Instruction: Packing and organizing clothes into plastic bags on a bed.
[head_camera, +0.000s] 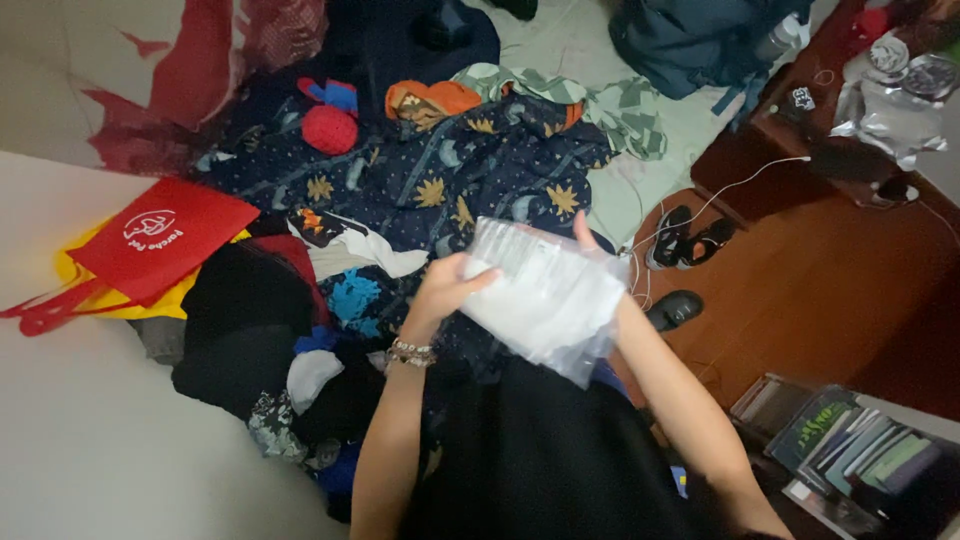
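I hold a clear plastic bag (545, 295) with something white inside, up in front of me over a heap of clothes. My left hand (447, 285) grips its left edge, thumb on the front; a beaded bracelet is on that wrist. My right hand (592, 240) is mostly hidden behind the bag, with only fingertips showing at its upper right edge. Under the bag lies a dark blue garment with yellow leaf prints (470, 175).
A red fabric bag (160, 240) lies on a yellow one at the left on a white surface (90, 440). A red ball-like item (330, 128) sits on the clothes. Dark shoes (690, 240), a wooden cabinet (830, 270) and stacked books (850, 440) are at the right.
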